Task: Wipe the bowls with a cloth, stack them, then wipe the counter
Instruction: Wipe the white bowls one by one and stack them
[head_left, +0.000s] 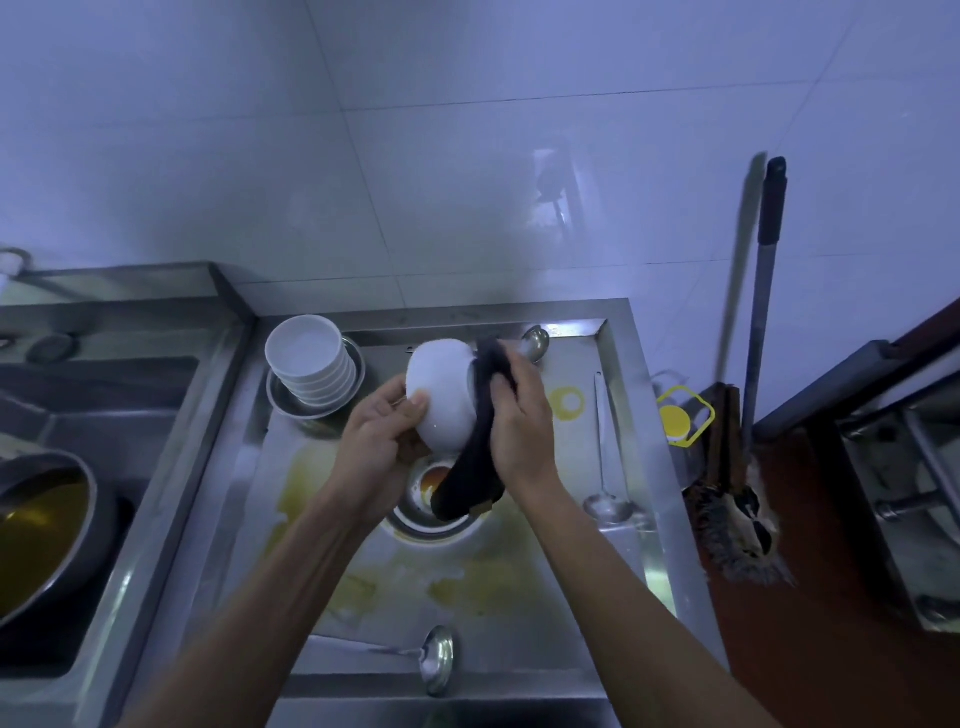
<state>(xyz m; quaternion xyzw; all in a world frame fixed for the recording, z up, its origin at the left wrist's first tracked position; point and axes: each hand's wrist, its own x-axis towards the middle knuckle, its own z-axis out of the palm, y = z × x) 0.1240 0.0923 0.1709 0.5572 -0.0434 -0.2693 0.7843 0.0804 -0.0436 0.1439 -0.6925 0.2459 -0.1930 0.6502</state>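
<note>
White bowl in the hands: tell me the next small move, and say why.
Probably keep rubbing the dark cloth round the white bowl, then set it on the stack of bowls. The left hand holds the bowl tilted over the metal bowl; the right hand presses the cloth to its rim. Yellow spills on the counter can wait.
</note>
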